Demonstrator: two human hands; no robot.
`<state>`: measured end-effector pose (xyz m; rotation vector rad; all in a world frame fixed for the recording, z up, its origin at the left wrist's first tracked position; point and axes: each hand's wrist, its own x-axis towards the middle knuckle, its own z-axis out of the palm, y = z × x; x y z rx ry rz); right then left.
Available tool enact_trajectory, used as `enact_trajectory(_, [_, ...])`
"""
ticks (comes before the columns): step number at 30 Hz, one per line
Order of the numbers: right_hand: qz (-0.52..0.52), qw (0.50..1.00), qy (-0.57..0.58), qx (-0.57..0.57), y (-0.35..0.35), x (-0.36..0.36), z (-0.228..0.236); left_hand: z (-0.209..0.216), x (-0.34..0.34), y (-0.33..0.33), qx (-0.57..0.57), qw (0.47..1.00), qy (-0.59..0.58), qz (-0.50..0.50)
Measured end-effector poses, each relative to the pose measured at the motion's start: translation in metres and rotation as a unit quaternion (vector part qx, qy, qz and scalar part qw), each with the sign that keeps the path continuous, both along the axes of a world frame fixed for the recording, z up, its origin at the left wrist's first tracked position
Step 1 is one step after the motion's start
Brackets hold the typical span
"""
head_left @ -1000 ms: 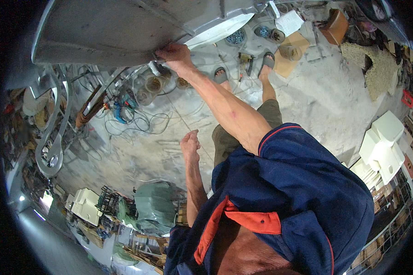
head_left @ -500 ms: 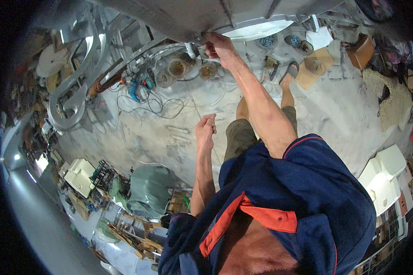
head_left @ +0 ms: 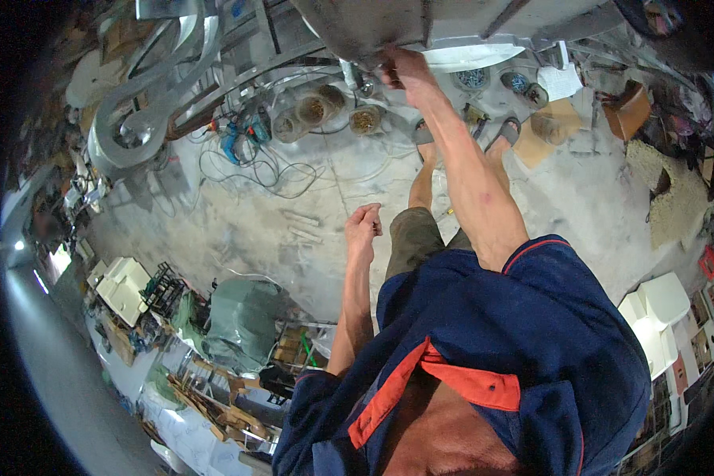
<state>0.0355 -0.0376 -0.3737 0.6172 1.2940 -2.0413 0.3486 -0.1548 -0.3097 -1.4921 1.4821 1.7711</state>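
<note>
Right hand at grey panel, twelve o'clock, can't tell if your fingers pinch; your left hand's are folded, nothing visible. Finished/remaining work: unclear.

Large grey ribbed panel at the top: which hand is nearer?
Right. The right hand is at the lower edge of the large grey ribbed panel; the left hand is farther off, lower in the view.
</note>
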Motion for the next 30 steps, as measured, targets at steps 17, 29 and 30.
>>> enact_trajectory(17, [-0.034,0.999,0.003,0.030,-0.021,0.005,0.004,0.012,-0.005,-0.010,0.071,0.992,0.098,0.034])
enact_trajectory(29, [0.006,0.931,0.131,0.341,-0.056,0.001,0.004,0.024,-0.017,-0.010,0.024,0.997,0.066,0.033])
enact_trajectory(30, [-0.028,0.930,0.135,0.341,-0.059,-0.002,0.005,0.024,-0.017,-0.009,0.038,0.995,0.083,0.026])
